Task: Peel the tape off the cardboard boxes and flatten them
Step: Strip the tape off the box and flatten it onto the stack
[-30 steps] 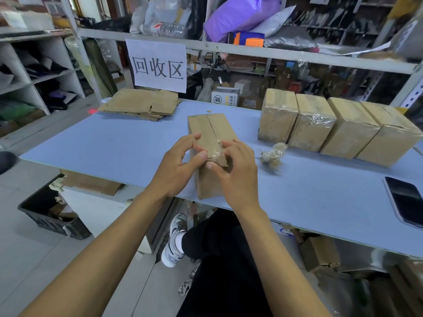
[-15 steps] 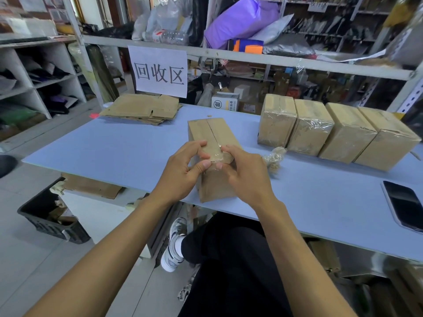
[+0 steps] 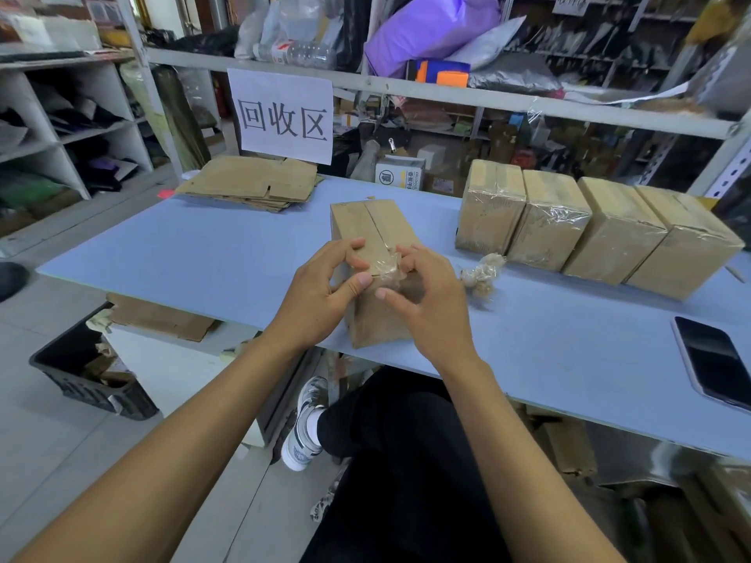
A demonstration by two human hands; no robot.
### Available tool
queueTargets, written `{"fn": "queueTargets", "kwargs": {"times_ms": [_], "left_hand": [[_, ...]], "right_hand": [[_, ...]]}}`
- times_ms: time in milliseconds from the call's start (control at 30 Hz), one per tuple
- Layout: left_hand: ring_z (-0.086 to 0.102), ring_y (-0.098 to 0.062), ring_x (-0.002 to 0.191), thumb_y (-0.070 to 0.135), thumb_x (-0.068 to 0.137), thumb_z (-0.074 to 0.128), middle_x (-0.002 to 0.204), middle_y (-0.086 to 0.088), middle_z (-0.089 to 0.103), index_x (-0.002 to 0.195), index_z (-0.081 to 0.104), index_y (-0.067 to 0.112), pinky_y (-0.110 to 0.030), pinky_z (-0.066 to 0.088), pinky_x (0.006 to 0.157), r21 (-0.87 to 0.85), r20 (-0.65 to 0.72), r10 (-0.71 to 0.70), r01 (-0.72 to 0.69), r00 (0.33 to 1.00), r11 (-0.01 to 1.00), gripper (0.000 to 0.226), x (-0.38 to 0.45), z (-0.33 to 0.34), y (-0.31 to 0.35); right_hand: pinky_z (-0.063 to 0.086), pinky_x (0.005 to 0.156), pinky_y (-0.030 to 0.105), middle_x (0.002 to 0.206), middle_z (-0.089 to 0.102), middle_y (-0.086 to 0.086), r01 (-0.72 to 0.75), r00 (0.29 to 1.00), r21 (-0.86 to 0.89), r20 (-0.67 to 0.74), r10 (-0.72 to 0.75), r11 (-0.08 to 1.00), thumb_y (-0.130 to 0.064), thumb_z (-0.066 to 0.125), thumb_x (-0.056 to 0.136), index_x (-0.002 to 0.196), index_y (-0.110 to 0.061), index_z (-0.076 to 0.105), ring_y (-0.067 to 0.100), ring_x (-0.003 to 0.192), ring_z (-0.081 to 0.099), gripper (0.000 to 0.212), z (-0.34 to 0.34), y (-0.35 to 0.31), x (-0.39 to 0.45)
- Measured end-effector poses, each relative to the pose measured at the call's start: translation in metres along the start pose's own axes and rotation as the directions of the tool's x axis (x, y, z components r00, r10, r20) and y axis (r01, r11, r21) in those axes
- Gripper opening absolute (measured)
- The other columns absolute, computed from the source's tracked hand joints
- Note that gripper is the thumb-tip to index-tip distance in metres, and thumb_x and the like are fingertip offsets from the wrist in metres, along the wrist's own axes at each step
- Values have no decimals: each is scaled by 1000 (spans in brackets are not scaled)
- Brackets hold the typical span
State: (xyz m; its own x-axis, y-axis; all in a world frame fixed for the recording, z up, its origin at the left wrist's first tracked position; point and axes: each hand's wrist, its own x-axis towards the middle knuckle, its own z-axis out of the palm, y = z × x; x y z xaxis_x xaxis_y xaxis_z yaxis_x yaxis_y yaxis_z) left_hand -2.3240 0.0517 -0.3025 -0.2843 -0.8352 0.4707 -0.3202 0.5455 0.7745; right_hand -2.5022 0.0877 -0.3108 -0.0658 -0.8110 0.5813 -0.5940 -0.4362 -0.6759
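Note:
A brown cardboard box [image 3: 372,221] stands at the near edge of the blue table [image 3: 211,253], its top seam bare at the far end. My left hand [image 3: 321,290] grips the box's near left corner, thumb on the front face. My right hand [image 3: 426,294] pinches a crumpled strip of clear tape [image 3: 388,272] at the box's near top edge. Several taped boxes [image 3: 585,225] stand in a row at the right. A stack of flattened cardboard [image 3: 252,182] lies at the far left of the table.
A ball of peeled tape [image 3: 481,274] lies right of the box. A black phone [image 3: 711,359] rests near the table's right front edge. A paper sign [image 3: 284,115] hangs on the shelf rail behind. A black crate [image 3: 81,367] sits on the floor at the left.
The tape strip has come further off the box top and bunched at the near edge under my right fingers. Both hands stay on the box's near end.

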Motion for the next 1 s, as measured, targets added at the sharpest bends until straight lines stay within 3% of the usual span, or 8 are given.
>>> {"fn": "queueTargets", "kwargs": {"times_ms": [133,233,333,467,567,733,833,1000], "left_hand": [[46,10,125,19,98,63,138,18,55,99,61,18,-20,47,88,-17,2,-10,10,1000,1000,3,0,0,-3],[47,12,123,20,98,63,137,20,55,99,61,18,-28,49,91,-12,6,-1,1,1000,1000,3,1,0,-5],[47,11,122,26,96,63,134,25,54,97,60,22,-37,50,94,-1,14,11,-11,1000,1000,5,2,0,-6],[47,12,122,34,92,60,135,24,53,95,59,29,-38,50,96,10,25,9,-9,1000,1000,6,1,-2,-2],[45,13,123,26,98,62,137,19,53,97,57,34,-33,49,96,17,37,7,-8,999,1000,10,0,-2,0],[44,16,122,25,98,57,139,19,52,103,57,30,-17,40,98,31,26,13,-14,1000,999,7,-2,0,-2],[42,19,121,15,101,57,142,17,51,103,58,28,-4,34,95,35,31,2,-3,1000,999,13,-1,0,-3],[41,21,121,12,101,57,143,15,51,105,59,23,-2,33,95,31,28,-7,6,1000,1000,12,-2,1,-4]], "right_hand": [[30,101,8,127,65,-7,54,994,-56,-89,-59,997,-17,77,83,80,-13,60,16,132,47,18,11,5,-2],[38,99,18,123,62,-19,15,999,-32,-51,-17,999,-19,77,83,80,-13,62,9,133,46,16,6,6,2],[43,98,26,123,64,-19,-12,1000,6,28,12,1000,-20,77,81,78,-16,62,5,132,46,16,-3,6,7],[40,97,15,113,59,-32,-45,997,65,69,41,997,-15,80,80,75,-12,64,6,129,50,18,-10,5,13],[38,101,16,119,65,-19,-30,999,71,36,27,997,-16,82,78,70,-12,59,4,130,47,25,-5,4,7],[22,98,2,132,61,-15,-37,996,34,-77,40,999,-41,88,68,60,-12,56,8,139,35,44,16,0,-4],[21,100,3,132,59,-17,-18,992,36,-123,22,999,-34,83,77,60,-13,56,9,138,35,39,20,1,-5],[17,104,5,137,56,-14,-35,998,78,-56,39,996,-18,76,84,61,-20,48,8,139,30,36,16,3,-4]]}}
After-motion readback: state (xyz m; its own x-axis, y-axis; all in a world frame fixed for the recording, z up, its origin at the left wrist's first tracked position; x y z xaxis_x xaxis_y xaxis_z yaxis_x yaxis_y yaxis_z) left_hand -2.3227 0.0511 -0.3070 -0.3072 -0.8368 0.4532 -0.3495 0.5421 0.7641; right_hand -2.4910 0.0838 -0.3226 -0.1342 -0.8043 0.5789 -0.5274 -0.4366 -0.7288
